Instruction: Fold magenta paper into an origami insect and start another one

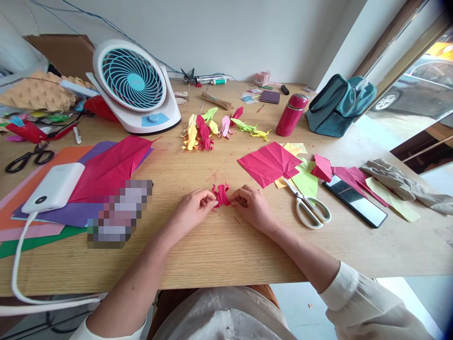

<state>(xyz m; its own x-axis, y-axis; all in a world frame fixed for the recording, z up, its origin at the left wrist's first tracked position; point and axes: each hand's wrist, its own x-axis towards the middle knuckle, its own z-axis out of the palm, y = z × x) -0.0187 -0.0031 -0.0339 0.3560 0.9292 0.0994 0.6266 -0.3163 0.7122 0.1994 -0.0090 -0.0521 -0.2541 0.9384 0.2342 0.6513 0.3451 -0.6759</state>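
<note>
A red paper figure [222,195] sits on the table [205,255] about midway along its near edge and a little in from it, between the person's two hands. The left hand [198,204] has its fingers pinched on the figure's left side; the right hand [251,204] has thumb and forefinger pressed together on a small point at its right.

The figure already has a pleated body and thin curled legs, so the folding looks close to complete, with probably only the legs to shape. Toward the far edge, a group of folded figures [204,134] in yellow, red, pink and green appears finished. A creased red sheet [271,163] right of centre and a large red sheet [113,163] toward the left edge are not yet made into figures. Scissors [305,198] lie beside the paper on the right, untouched.
</note>
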